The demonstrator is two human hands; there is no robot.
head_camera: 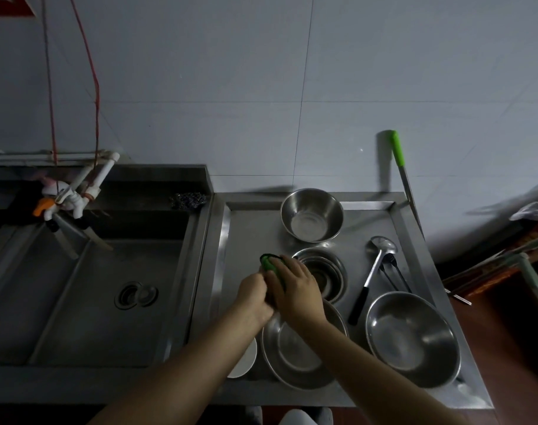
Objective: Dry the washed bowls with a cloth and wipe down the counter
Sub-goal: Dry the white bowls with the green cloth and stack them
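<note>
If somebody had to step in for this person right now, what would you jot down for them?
Left hand and right hand: both grip the green cloth together, held above the counter.
Bowls: one deep steel bowl at the back, a nested stack in the middle, a wide bowl under the forearms, a large bowl at front right. A white dish sits at front left.
A ladle lies between the stack and the large bowl.
Done: cannot tell which bowls are already dry.
Left: check and dry each bowl, then wipe the counter.
</note>
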